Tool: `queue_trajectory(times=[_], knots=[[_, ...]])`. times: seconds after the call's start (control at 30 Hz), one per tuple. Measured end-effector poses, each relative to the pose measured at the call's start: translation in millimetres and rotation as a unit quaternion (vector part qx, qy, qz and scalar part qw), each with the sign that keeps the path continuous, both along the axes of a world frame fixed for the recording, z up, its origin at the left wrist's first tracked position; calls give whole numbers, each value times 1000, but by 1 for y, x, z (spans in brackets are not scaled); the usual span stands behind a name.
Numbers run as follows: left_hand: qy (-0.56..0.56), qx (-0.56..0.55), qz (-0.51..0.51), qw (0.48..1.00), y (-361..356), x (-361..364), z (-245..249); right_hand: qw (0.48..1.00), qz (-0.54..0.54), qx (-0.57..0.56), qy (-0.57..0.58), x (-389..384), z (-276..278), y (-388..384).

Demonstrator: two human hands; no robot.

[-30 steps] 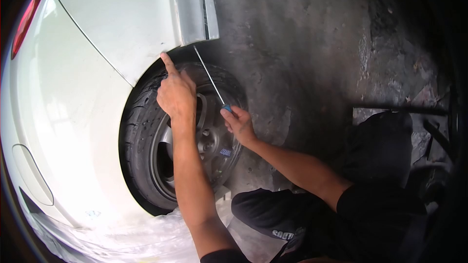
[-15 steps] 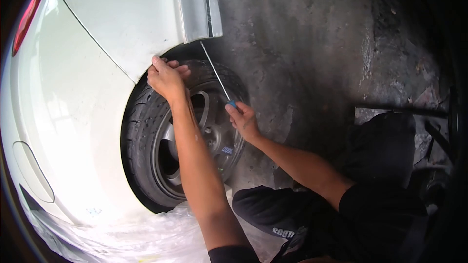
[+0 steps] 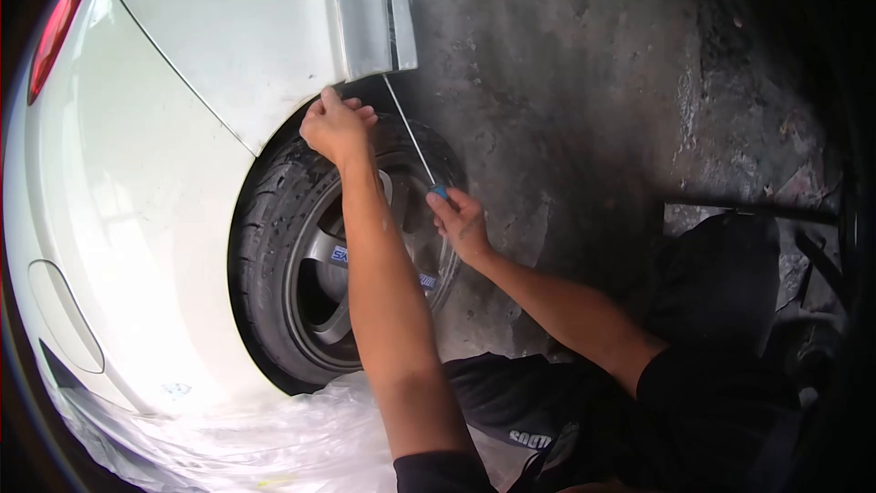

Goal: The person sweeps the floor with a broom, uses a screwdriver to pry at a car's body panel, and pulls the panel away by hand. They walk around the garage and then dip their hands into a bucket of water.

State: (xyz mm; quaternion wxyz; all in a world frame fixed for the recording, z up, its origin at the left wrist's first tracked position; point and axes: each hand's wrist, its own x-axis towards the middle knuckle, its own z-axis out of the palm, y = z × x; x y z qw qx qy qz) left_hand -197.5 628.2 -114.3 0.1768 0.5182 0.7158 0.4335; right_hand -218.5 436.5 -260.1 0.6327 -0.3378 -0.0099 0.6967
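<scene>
My right hand [image 3: 464, 226] is closed around the blue handle of a screwdriver [image 3: 411, 132]. Its long thin shaft points up to the lower corner of the grey side trim [image 3: 367, 32], and the tip is hard to make out there. At the edge of the white car's wheel arch [image 3: 290, 119], my left hand [image 3: 338, 128] has its thumb against the fender lip and its fingers curled below it. Beneath both hands is the wheel, a black tyre [image 3: 265, 265] on a grey spoked rim [image 3: 319, 251]; my left forearm hides part of it.
A white body panel [image 3: 155, 246] fills the left side, with a red tail light [image 3: 59, 32] at its far corner. Clear plastic sheeting [image 3: 274, 438] lies along the bottom. The stained concrete floor [image 3: 584, 82] extends to the right of the wheel.
My left hand has slid right and up along the arch edge, toward the side trim. The screwdriver and my right hand have shifted slightly right in view.
</scene>
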Motion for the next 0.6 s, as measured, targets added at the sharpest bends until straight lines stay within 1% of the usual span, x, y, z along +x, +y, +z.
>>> queue_trajectory(times=[0.07,0.1,0.17,0.23,0.33,0.37,0.43,0.47,0.5,0.57,0.6], knots=[[-77,10,-13,997,-9,-6,1,1000,-4,0,-1,0,1,1],[-74,9,-14,997,-14,-6,7,1000,-2,-5,-2,0,0,3],[-120,32,-4,992,-19,-6,20,1000,0,-11,0,-1,-2,6],[-118,33,4,992,-14,-6,15,1000,-2,-6,5,0,-2,7],[-66,12,-12,998,4,-3,-5,1000,-6,-5,13,0,-4,9],[-67,11,-12,998,9,0,-11,1000,-6,-6,12,1,-5,9],[-99,-90,-35,990,18,-1,-26,999,-20,-32,25,3,-5,12],[-86,-137,-59,985,17,-3,-33,999,-21,-32,26,6,-6,15],[-107,-184,-77,974,13,-5,-40,999,-23,-32,14,7,-11,17],[-123,-201,-120,964,-7,-5,-46,999,-26,-32,1,8,-12,22],[-128,-203,-123,963,-18,-6,-48,999,-24,-26,2,11,-11,24]])
